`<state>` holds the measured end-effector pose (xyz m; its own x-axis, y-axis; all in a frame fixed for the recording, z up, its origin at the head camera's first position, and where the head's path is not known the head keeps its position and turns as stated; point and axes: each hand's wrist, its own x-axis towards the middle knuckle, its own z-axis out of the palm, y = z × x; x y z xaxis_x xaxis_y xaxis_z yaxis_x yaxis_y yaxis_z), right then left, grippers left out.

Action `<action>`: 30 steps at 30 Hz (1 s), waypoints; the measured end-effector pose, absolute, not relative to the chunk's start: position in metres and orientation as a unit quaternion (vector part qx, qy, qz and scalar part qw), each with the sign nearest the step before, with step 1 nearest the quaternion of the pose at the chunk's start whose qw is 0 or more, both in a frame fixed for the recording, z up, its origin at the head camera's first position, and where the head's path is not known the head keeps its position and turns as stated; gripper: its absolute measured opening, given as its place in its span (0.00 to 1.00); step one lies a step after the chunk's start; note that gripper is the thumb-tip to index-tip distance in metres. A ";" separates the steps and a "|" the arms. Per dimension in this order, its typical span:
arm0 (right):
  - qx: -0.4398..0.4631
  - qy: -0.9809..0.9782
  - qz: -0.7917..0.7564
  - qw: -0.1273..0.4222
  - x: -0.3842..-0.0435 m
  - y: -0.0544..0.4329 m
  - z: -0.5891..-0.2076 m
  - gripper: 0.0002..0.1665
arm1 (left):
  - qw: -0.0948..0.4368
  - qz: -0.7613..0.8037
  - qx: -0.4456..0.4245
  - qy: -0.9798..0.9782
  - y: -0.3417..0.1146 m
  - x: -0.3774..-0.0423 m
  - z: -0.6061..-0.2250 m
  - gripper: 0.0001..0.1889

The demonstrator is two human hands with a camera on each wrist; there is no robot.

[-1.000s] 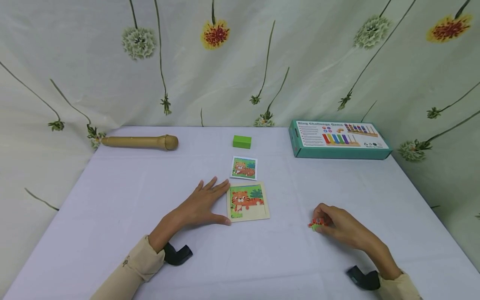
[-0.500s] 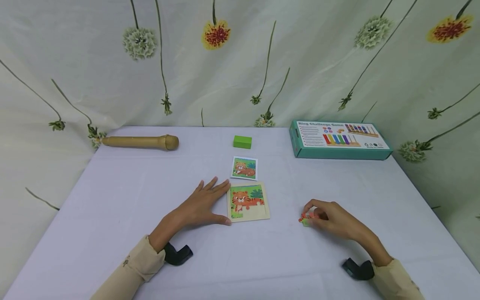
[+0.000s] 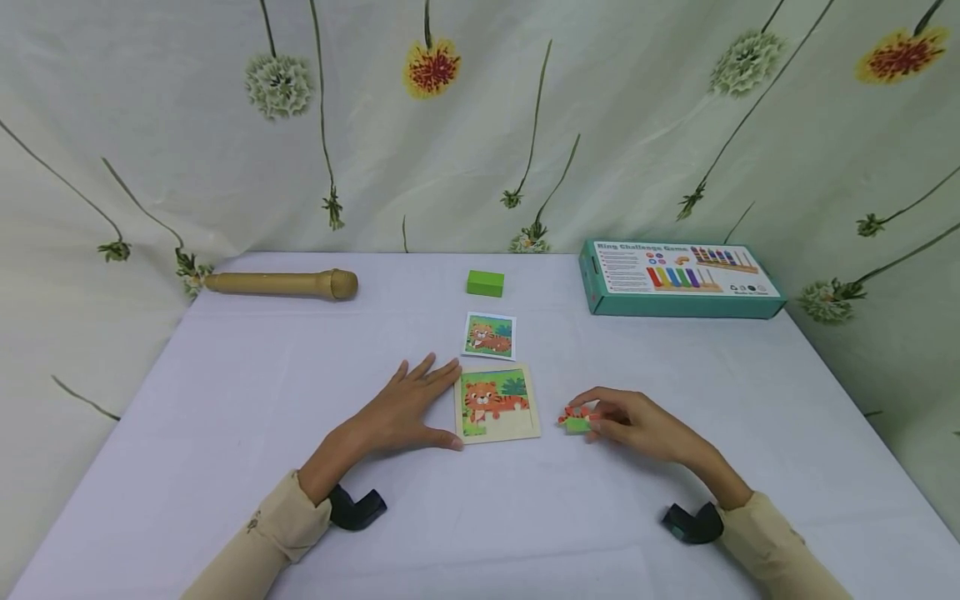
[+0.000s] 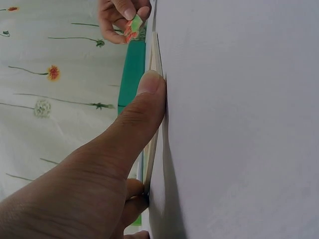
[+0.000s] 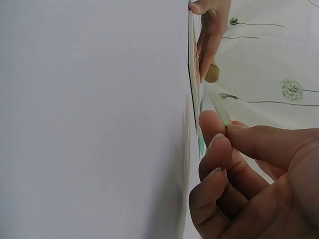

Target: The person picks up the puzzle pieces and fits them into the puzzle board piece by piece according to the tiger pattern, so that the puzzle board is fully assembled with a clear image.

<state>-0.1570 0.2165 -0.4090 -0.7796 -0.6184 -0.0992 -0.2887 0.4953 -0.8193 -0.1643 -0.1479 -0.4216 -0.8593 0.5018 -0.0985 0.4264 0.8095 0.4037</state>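
A square wooden puzzle board (image 3: 517,427) with a tiger picture lies mid-table, its lower right part showing bare wood. My left hand (image 3: 401,408) is spread beside it, thumb and fingertips touching the board's left edge. Between the thumb and fingers of my right hand (image 3: 637,423) is a thin puzzle piece (image 3: 577,423), orange-red above and green below, held just right of the board. In the right wrist view the puzzle piece (image 5: 221,109) shows edge-on, raised over the table. Behind the board lies a picture card (image 3: 490,336) with the same tiger.
A green block (image 3: 485,283) sits behind the card. At the back left lies a brown microphone-shaped wooden stick (image 3: 281,285); a teal game box (image 3: 682,281) stands at the back right. A flowered cloth (image 3: 600,125) hangs behind the white table.
My right hand has moved left and slightly away from me with the puzzle piece, from the right of the table to near the board. My left hand stays put.
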 end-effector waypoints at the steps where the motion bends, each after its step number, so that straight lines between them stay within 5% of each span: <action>1: -0.270 0.839 -0.429 0.199 -0.159 0.214 -0.409 0.19 | 0.101 0.189 0.245 0.946 -0.148 -0.164 -0.421 0.59; 18: -0.293 0.778 -0.495 0.251 -0.173 0.166 -0.413 0.17 | 0.101 0.190 0.243 0.946 -0.147 -0.164 -0.419 0.59; 30: -0.316 0.804 -0.465 0.195 -0.179 0.140 -0.414 0.15 | 0.099 0.192 0.240 0.946 -0.147 -0.164 -0.422 0.59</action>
<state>-0.1789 0.1396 -0.4139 -0.7236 -0.6899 -0.0200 -0.3267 0.3678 -0.8706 -0.1642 -0.1468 -0.4218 -0.8648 0.4931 -0.0950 0.4171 0.8107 0.4109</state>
